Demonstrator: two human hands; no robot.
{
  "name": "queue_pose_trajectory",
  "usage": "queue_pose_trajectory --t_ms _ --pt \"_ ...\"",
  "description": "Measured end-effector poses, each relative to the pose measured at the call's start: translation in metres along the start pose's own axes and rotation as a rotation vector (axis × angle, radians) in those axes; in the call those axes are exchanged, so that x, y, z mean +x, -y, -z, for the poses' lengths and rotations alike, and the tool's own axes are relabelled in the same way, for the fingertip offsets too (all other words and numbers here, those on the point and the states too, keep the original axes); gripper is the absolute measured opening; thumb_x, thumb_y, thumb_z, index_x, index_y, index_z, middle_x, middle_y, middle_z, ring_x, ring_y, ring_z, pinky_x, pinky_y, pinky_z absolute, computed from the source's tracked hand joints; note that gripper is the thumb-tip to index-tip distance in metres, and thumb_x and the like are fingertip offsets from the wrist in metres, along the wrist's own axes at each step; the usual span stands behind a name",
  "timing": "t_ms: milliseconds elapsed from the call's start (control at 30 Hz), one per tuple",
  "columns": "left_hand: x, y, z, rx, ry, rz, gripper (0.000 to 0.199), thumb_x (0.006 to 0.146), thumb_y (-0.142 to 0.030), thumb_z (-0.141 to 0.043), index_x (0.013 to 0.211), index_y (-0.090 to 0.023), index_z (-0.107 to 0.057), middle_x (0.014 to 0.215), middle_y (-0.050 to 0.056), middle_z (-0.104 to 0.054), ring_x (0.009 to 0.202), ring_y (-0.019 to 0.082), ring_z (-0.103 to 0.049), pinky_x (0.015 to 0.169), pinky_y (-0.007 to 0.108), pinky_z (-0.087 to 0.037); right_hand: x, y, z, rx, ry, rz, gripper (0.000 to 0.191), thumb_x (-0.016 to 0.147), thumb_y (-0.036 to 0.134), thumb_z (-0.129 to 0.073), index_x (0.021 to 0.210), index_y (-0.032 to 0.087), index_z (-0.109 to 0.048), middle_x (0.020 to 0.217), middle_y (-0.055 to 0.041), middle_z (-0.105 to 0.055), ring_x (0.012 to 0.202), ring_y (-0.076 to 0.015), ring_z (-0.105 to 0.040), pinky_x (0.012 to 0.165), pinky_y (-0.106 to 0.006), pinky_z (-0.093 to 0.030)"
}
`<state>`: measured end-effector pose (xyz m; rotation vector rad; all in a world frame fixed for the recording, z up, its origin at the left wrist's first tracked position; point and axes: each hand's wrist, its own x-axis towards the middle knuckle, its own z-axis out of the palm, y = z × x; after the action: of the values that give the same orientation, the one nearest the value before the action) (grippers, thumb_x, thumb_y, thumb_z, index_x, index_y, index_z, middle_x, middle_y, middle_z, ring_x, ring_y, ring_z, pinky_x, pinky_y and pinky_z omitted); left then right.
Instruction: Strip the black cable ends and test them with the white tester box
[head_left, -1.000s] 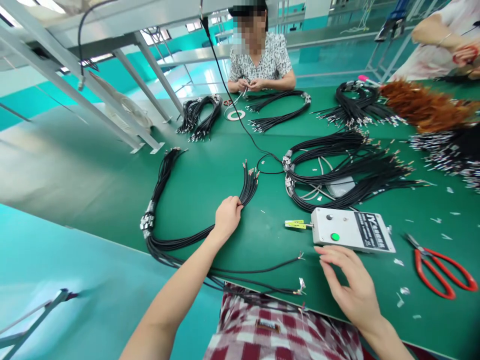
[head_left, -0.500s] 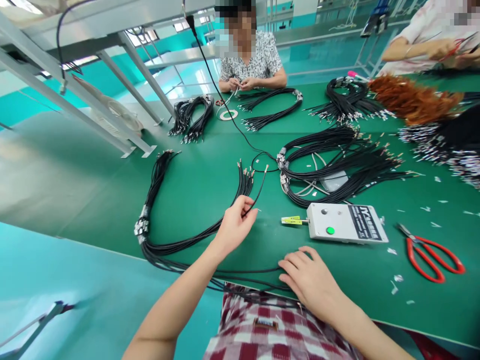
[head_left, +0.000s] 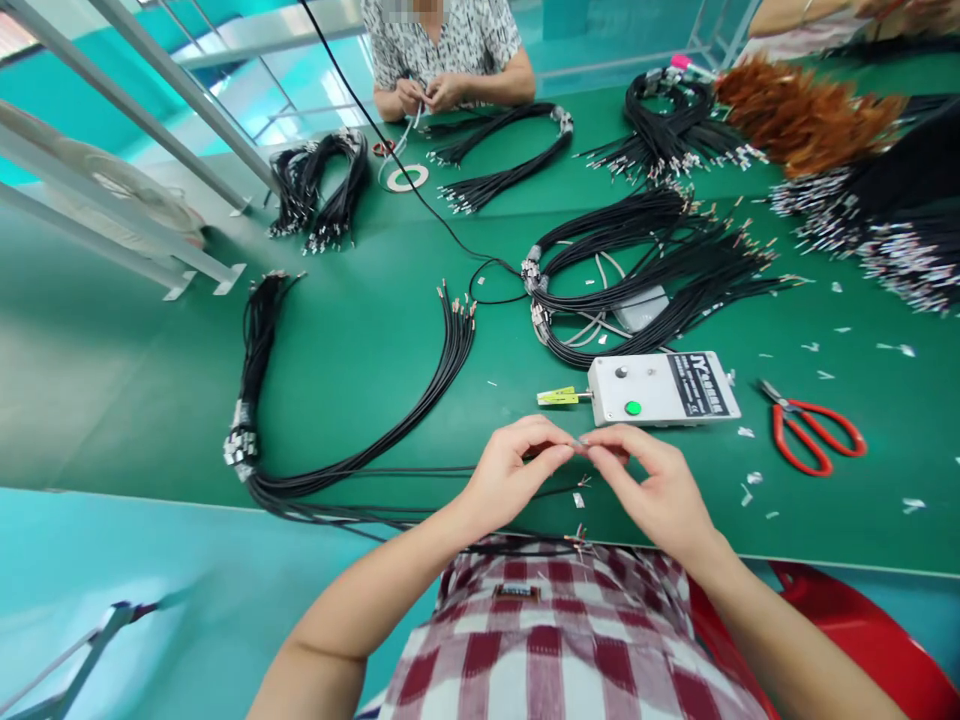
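Note:
My left hand [head_left: 517,468] is closed in a pinch on a thin black cable, near its end. Fingertips of my right hand [head_left: 651,488] pinch the cable end [head_left: 579,445] too, and both hands meet over the table in front of my body. The tip is mostly hidden by the fingers. To the left, a bundle of black cables [head_left: 259,345] curves in a U, bound with a silvery wrap [head_left: 241,447]. A few of its cables run under my left forearm, their stripped ends lying near the table edge. Just beyond my hands stands a grey box with a green button [head_left: 634,408].
A yellow clip [head_left: 559,397] sticks out from the box. Red-handled cutters [head_left: 814,430] lie right among white scraps. Farther back are more cable bundles [head_left: 600,275], orange wires [head_left: 810,115] and a white tape ring [head_left: 407,178]. A co-worker [head_left: 450,60] sits across the green table.
Both hands have come together; the right has left the cables near the edge and now pinches the cable end with the left. The view has tilted downward.

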<state>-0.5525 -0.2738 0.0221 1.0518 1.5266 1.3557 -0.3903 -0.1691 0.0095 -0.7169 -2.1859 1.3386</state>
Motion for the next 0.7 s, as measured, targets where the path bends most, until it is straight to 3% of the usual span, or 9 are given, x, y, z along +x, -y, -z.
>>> queue_pose_trajectory --t_ms 67,200,433,567,633,700 --pt "-0.004 0.003 -0.004 0.081 -0.044 -0.045 0.011 0.087 -0.026 -0.069 0.084 -0.018 -0.077 0.083 0.007 -0.072 0.073 0.016 -0.062 0.066 0.026 -0.047 0.005 -0.001 0.001 0.173 -0.072 -0.089 0.015 0.093 0.035 -0.062 0.095 0.023 -0.071 0.085 -0.0018 -0.073 0.070 -0.0148 -0.066 0.068 -0.028 -0.053" --pt "-0.008 0.008 -0.009 0.159 -0.121 -0.128 0.007 0.084 -0.022 -0.072 0.082 -0.018 -0.077 0.078 0.006 -0.073 0.071 0.016 -0.064 0.062 0.026 -0.048 0.006 -0.001 -0.001 0.430 -0.046 -0.197 0.016 0.089 0.037 -0.067 0.091 0.022 -0.072 0.078 -0.0008 -0.071 0.066 -0.0124 -0.065 0.066 -0.025 -0.054" --pt "-0.008 0.010 -0.011 0.231 -0.128 -0.165 0.006 0.084 -0.019 -0.073 0.081 -0.015 -0.076 0.074 0.006 -0.071 0.068 0.014 -0.062 0.058 0.024 -0.047 0.005 -0.006 -0.004 0.562 0.019 -0.249 0.016 0.089 0.037 -0.068 0.087 0.022 -0.074 0.078 -0.0006 -0.071 0.067 -0.0109 -0.064 0.065 -0.023 -0.054" --pt "-0.009 0.010 -0.013 0.266 -0.152 -0.197 0.006 0.084 -0.017 -0.072 0.080 -0.014 -0.075 0.073 0.005 -0.069 0.065 0.013 -0.060 0.056 0.023 -0.046 0.003 -0.006 -0.005 0.446 -0.022 -0.156 0.012 0.090 0.033 -0.066 0.088 0.023 -0.072 0.079 -0.0001 -0.071 0.067 -0.0113 -0.064 0.063 -0.024 -0.053" --pt "-0.009 0.010 -0.013 0.285 -0.170 -0.214 0.006 0.084 -0.017 -0.071 0.079 -0.014 -0.074 0.072 0.005 -0.068 0.063 0.012 -0.059 0.055 0.022 -0.045 0.002 -0.005 -0.005 0.269 -0.103 -0.022 0.004 0.088 0.025 -0.069 0.090 0.023 -0.072 0.083 -0.0002 -0.071 0.070 -0.0118 -0.064 0.065 -0.025 -0.053" --pt "-0.010 0.011 -0.014 0.298 -0.181 -0.222 0.007 0.084 -0.017 -0.071 0.079 -0.014 -0.073 0.071 0.004 -0.066 0.062 0.012 -0.058 0.054 0.022 -0.045 0.000 -0.005 -0.006 0.066 -0.190 0.169 0.011 0.084 0.016 -0.072 0.093 0.023 -0.071 0.087 -0.0008 -0.071 0.077 -0.0130 -0.065 0.070 -0.027 -0.053"
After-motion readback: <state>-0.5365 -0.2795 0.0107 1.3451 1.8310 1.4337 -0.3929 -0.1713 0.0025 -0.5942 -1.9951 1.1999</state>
